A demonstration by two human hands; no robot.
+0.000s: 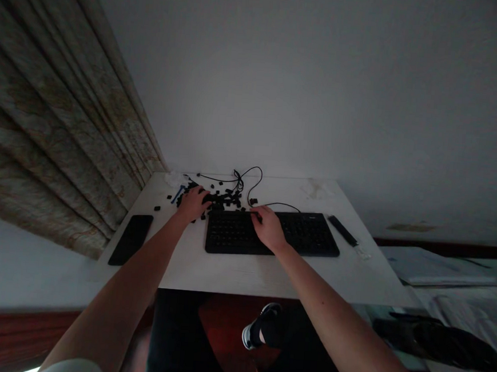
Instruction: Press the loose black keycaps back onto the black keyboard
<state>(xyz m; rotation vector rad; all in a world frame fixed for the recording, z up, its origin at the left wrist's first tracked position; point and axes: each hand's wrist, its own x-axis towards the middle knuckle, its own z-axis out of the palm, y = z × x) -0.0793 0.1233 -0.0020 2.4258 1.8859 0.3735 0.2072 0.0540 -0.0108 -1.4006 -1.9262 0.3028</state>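
Note:
A black keyboard (309, 234) lies on the white table. Left of its back edge is a scattered pile of small black keycaps (230, 199). My left hand (192, 203) rests over the left part of this pile, fingers spread and touching the loose caps. My right hand (266, 225) is at the keyboard's back edge, thumb and fingers brought together; whatever they pinch is too small to make out. Close to my left hand lies a thin blue tool (178, 194).
A black phone (130, 240) lies at the table's left edge. Right of the keyboard is a narrow black strip (342, 230). A thin cable (255, 178) loops behind the keycaps. Curtains (66, 97) hang at the left; papers (435, 268) are stacked at the right.

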